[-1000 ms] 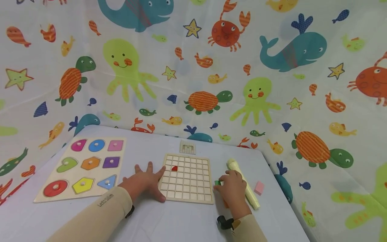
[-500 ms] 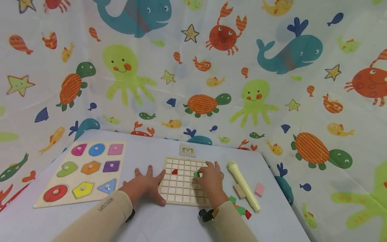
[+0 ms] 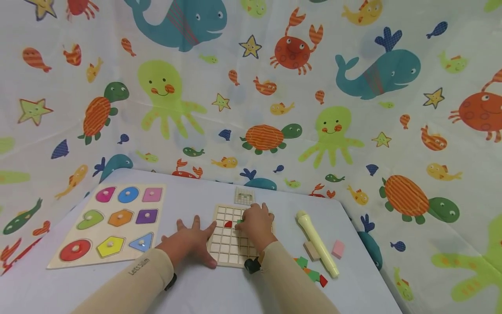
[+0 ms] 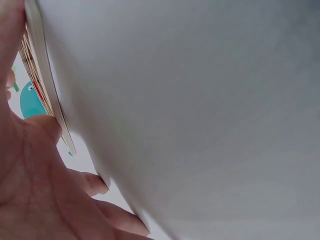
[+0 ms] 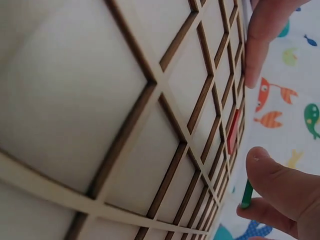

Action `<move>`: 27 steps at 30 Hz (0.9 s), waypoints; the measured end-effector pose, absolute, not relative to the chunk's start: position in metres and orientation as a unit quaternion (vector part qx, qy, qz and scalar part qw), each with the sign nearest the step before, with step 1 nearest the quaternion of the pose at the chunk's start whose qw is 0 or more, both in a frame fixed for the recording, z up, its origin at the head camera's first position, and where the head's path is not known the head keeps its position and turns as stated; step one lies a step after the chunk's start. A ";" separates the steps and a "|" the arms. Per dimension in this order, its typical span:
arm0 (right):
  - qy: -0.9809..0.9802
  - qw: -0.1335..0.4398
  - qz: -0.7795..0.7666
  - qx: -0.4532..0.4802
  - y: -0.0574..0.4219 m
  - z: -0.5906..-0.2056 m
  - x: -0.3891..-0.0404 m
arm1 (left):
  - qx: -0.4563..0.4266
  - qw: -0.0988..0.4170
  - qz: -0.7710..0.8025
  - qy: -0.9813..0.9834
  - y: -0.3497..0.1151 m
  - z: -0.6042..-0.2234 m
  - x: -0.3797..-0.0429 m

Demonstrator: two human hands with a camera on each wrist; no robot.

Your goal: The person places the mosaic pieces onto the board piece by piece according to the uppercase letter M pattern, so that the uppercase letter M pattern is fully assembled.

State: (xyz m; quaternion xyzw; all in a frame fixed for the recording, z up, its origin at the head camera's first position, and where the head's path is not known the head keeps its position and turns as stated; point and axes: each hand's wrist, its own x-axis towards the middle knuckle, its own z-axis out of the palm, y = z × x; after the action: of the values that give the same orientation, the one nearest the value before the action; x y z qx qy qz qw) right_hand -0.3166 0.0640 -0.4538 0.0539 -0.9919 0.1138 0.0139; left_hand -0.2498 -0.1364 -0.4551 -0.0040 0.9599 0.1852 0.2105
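A wooden grid board [image 3: 219, 257] lies on the white table, with one red quarter-round piece [image 3: 228, 224] set in a cell. Over the board, my right hand [image 3: 257, 224] pinches a small flat green piece [image 5: 247, 194] between thumb and finger, just right of the red one. In the right wrist view the green piece stands on edge, apart from the grid; its full shape is hidden. My left hand [image 3: 192, 243] rests with spread fingers at the board's left side, thumb and index finger against its edge [image 4: 47, 70].
On the left lies a shape puzzle board [image 3: 131, 237] with knobbed pieces. A small pattern card [image 3: 245, 196] is behind the grid. To the right are loose green, orange and red pieces [image 3: 312, 274], a tan block [image 3: 311, 251], a pale yellow tube [image 3: 319, 244] and a pink block [image 3: 338, 249].
From the loose pieces at the right, my right hand has carried the green piece leftward over the grid, close to the red piece. My left hand stays at the board's edge.
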 end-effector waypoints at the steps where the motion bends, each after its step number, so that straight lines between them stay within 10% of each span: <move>1: -0.992 0.008 0.109 0.056 0.061 -0.454 -0.319 | -0.004 0.210 0.185 0.960 -0.136 -0.456 -0.250; 27: -0.996 -0.048 0.014 0.077 0.046 -0.463 -0.338 | -0.016 0.201 0.190 0.961 -0.135 -0.457 -0.250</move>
State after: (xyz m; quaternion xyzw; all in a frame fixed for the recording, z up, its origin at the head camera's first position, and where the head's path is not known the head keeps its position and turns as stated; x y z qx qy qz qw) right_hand -0.3380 0.0456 -0.4635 0.0771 -0.9957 0.0143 -0.0484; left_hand -0.2504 -0.1348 -0.4574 -0.0157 0.9608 0.1904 0.2007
